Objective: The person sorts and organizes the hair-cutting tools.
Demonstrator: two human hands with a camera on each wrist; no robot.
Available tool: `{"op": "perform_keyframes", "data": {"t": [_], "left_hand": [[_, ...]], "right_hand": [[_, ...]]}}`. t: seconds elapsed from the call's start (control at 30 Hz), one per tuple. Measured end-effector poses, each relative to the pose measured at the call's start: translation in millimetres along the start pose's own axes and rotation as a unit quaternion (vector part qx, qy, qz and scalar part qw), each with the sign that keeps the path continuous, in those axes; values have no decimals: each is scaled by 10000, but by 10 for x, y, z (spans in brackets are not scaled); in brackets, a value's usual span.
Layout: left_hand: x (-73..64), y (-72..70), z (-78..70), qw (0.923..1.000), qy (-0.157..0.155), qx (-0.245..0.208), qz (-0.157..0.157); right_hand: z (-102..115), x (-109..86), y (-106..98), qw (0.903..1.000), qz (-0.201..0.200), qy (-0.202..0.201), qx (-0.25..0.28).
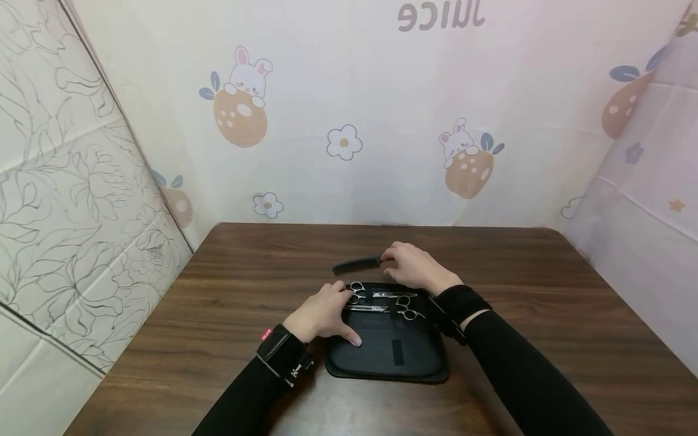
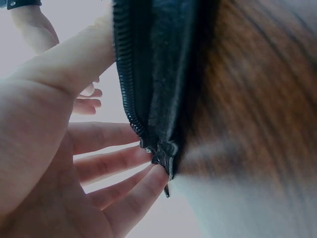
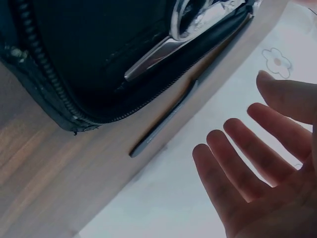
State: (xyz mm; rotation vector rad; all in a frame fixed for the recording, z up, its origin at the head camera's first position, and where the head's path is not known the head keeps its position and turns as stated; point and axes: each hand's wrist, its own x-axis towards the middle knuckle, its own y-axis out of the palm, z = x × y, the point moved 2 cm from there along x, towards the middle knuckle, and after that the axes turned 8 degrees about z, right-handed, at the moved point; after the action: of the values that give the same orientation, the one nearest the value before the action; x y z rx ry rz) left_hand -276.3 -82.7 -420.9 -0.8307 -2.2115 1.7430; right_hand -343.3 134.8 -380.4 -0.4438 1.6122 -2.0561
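Note:
A black zip case (image 1: 365, 360) lies unfolded on the table. Across its far part lie two pairs of silver scissors, an upper pair (image 1: 389, 295) and a lower pair (image 1: 373, 308), pointing opposite ways. My left hand (image 1: 326, 310) rests at the case's left side, thumb over the inner face. In the left wrist view its fairly straight fingers touch the zip edge (image 2: 124, 74). Behind the case lies a black comb (image 1: 357, 265). My right hand (image 1: 415, 266) is over the comb's right end; the right wrist view shows its fingers extended, apart from the comb (image 3: 173, 110).
The brown wooden table (image 1: 229, 315) extends around the case. A patterned curtain (image 1: 305, 175) hangs behind its far edge, with a floral panel (image 1: 82, 181) at the left. An elastic strap (image 1: 398, 351) sits on the case's near part.

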Motion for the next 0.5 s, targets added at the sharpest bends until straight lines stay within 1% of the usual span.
{"op": "perform_keyframes", "data": {"t": [0.1,0.27,0.5], "left_hand": [[7,8,6,10000,-27,-8,-3],[-1,-16,3,10000,-58,-34,-7],[3,-11,-7,10000,-45,-79,42]], "right_hand": [[-32,58,29,10000,12,28,24],[-61,163,19,10000,38,33,72],[-88,265,33,9995,217,217,51]]}}
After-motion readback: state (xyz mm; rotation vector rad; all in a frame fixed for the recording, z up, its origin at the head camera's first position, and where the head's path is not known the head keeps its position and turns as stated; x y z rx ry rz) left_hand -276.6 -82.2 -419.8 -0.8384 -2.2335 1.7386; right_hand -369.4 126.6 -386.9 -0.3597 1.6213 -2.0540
